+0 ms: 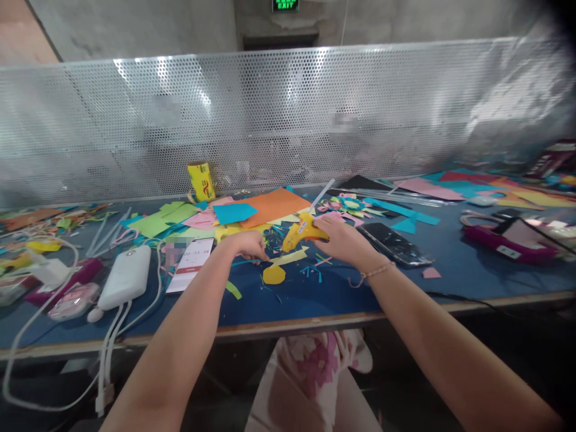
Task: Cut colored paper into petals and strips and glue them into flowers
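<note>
In my right hand (332, 236) is a yellow glue gun (300, 231), its nozzle pointing down and left, with a clear glue stick (323, 195) rising from its back. My left hand (250, 245) is closed, its fingertips at the left end of a pale yellow paper strip (291, 257); the nozzle is close above this strip. Whether the fingers grip the strip or a thin blue piece beside it is too small to tell. A yellow paper disc (274, 275) lies just below the strip on the blue table (333, 300).
An orange sheet (276, 206) and green papers (157, 223) lie behind my hands. Left are a lit phone (191, 264) and a white power bank (126, 277) with cables. A dark phone (396, 245) lies right. A perforated metal screen (279, 114) borders the table's back.
</note>
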The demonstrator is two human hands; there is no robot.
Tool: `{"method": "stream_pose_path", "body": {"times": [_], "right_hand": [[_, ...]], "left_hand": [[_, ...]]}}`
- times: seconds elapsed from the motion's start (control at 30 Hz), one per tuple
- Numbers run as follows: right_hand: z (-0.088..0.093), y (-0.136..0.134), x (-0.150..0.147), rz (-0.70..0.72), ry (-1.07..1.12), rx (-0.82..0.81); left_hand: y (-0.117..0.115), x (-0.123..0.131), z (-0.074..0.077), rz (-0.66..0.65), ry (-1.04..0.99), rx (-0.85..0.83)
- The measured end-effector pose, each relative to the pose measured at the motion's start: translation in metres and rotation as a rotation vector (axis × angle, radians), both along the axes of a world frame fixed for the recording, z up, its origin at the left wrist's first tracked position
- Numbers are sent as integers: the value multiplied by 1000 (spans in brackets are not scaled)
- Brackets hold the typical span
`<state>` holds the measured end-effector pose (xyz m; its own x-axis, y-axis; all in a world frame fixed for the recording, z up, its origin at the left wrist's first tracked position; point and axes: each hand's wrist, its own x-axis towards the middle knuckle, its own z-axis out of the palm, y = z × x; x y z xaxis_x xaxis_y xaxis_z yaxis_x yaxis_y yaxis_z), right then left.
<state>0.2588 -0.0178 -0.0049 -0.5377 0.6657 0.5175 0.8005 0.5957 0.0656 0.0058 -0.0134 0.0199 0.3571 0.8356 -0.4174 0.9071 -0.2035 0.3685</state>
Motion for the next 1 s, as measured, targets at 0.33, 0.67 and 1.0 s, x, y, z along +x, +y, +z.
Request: {"method": "stream_pose_path", "body": {"times": [0.33,0.67,1.0], "right_hand": [[7,-1,5,-2,41,-64],[6,2,12,36,56,-47],[6,6,19,31,93,-40]], "left_hand": [[-2,1,2,2,-8,-14],[2,-1,-3,13,-44,-62],[0,0,0,0,-31,-35]]}}
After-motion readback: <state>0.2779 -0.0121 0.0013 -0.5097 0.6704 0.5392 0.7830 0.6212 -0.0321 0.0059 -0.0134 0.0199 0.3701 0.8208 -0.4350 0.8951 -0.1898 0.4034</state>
